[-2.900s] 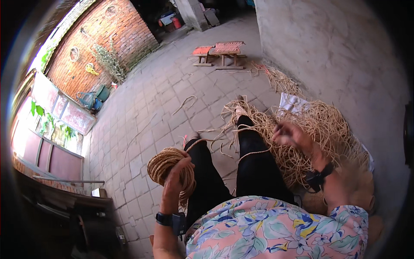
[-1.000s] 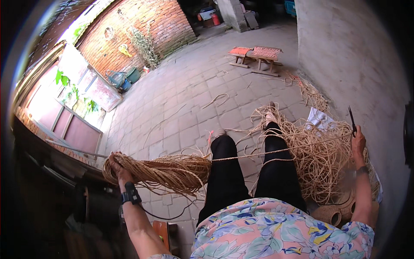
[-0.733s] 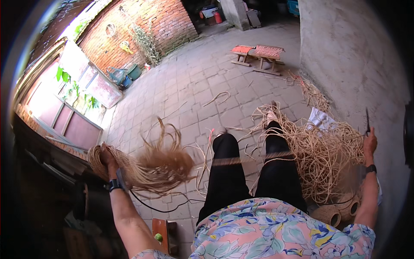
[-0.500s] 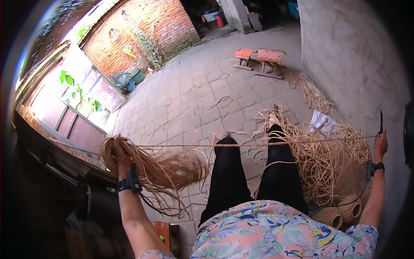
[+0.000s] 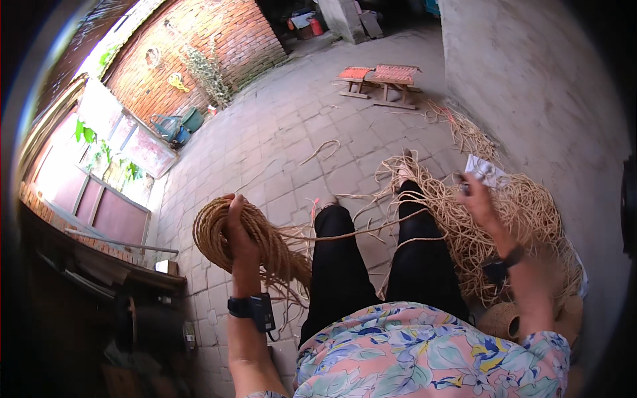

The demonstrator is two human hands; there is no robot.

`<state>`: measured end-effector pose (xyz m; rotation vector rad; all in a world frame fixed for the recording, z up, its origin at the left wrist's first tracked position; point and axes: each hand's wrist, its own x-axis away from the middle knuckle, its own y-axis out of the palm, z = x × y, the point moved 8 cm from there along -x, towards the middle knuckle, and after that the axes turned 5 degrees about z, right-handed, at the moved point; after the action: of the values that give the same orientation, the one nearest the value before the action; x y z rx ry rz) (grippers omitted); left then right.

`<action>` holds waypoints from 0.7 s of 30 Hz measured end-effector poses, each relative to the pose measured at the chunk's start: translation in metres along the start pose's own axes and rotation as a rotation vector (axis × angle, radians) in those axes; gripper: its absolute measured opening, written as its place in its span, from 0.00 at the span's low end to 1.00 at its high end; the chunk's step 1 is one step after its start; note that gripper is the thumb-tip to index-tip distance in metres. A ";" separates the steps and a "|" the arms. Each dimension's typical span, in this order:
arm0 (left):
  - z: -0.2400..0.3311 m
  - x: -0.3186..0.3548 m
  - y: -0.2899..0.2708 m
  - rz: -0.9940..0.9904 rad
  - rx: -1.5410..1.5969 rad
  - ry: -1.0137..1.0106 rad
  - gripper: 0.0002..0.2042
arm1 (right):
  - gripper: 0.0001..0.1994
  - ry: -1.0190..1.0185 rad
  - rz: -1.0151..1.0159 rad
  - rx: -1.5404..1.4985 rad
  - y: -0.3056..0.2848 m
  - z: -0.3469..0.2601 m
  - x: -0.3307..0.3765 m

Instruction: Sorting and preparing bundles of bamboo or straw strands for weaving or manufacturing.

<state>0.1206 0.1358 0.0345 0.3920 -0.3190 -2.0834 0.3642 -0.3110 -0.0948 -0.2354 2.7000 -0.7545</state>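
Left of the middle of the frame, we have our left hand (image 5: 241, 244) clamped on a coil (image 5: 271, 247) of rope. The coil's thick rounded end bulges to the left of this hand, while the rest slants down to the right, its lower loops ending beside our left leg (image 5: 345, 259). From the coil, a single strand (image 5: 345, 235) runs right, crossing both our legs toward a tangled pile (image 5: 521, 222) at the right of the frame.

Our right hand (image 5: 479, 198) is well apart from the left, in front of the pile and just below a white cloth (image 5: 484, 170). Its fingers are blurred, so we cannot tell whether they close on anything, or whether they touch the strand. Under our right forearm, at the lower right, we see a woven basket (image 5: 499, 321). Two stools (image 5: 397, 74) stand in the upper middle, well beyond the coil.
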 end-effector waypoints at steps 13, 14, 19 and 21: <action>-0.013 0.071 0.073 -0.460 0.226 -0.096 0.17 | 0.16 0.163 -0.695 -1.063 0.136 -0.186 0.085; -0.016 0.079 0.078 -0.483 0.223 -0.219 0.20 | 0.16 0.095 -0.607 -1.101 0.111 -0.185 0.074; -0.044 0.113 0.086 -0.856 0.060 -0.462 0.28 | 0.15 -0.073 -0.270 -0.985 0.048 -0.182 0.025; -0.051 0.129 0.091 -0.996 -0.087 -0.527 0.28 | 0.15 -0.044 -0.114 -0.952 0.034 -0.159 0.008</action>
<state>0.1486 -0.0252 0.0026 -0.1126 -0.3795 -3.1660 0.2983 -0.2085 0.0133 -0.6028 2.7969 0.5627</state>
